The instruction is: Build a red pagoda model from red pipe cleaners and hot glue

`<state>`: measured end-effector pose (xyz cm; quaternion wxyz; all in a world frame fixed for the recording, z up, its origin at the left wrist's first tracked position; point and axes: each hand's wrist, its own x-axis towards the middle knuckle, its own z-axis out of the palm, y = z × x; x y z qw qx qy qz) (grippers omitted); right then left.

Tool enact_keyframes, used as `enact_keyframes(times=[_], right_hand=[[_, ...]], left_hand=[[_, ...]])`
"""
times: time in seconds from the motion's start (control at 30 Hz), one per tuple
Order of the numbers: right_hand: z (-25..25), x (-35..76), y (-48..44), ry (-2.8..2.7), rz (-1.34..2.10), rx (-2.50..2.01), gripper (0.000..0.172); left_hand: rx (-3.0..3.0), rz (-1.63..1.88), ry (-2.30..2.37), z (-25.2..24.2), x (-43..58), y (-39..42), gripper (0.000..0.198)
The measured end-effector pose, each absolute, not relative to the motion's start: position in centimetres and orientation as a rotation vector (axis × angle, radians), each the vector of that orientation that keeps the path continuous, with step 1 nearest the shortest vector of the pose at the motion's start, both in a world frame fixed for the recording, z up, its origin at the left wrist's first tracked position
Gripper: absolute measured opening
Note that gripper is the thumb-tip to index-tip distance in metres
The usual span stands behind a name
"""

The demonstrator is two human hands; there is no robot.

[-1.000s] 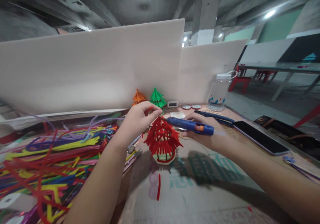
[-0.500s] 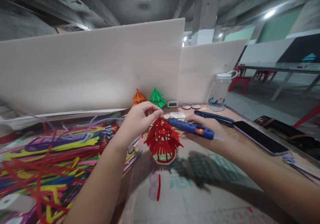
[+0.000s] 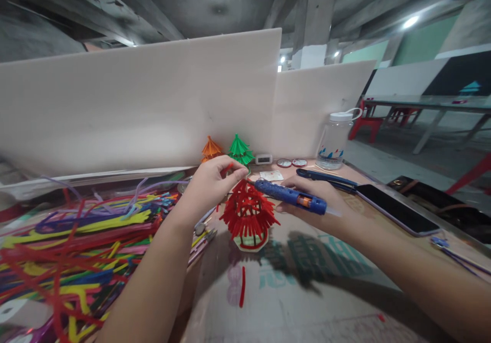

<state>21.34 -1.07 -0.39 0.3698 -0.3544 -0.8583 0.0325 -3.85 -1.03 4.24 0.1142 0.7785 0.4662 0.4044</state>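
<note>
A small red pavilion (image 3: 247, 215) made of pipe-cleaner pieces stands on the cardboard-covered table. My left hand (image 3: 213, 182) is closed just above its roof, pinching a short red piece (image 3: 229, 168) between thumb and fingers. My right hand (image 3: 314, 200) grips a blue glue gun (image 3: 293, 196), its nozzle pointing left at the top of the red roof. A loose red piece (image 3: 242, 287) lies on the cardboard in front of the pavilion.
A heap of coloured pipe cleaners (image 3: 76, 246) fills the left side. Orange (image 3: 210, 149) and green (image 3: 241, 150) pavilions stand against the white partition (image 3: 134, 108). A water bottle (image 3: 335, 141), a blue tool (image 3: 326, 178) and a phone (image 3: 397, 210) lie to the right.
The glue gun's rear end has dipped slightly and its nozzle stays at the roof top. My left hand keeps its pinch above the pavilion.
</note>
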Motion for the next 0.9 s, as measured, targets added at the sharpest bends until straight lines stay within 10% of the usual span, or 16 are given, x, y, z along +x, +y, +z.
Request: enact_keyframes(times=[0.9], right_hand=[[1.4,22.8,-0.2,-2.197,0.505,-0.841,0.037]], left_hand=[[2.278,1.250,1.380,4.0,-4.2,-0.8,0.021]])
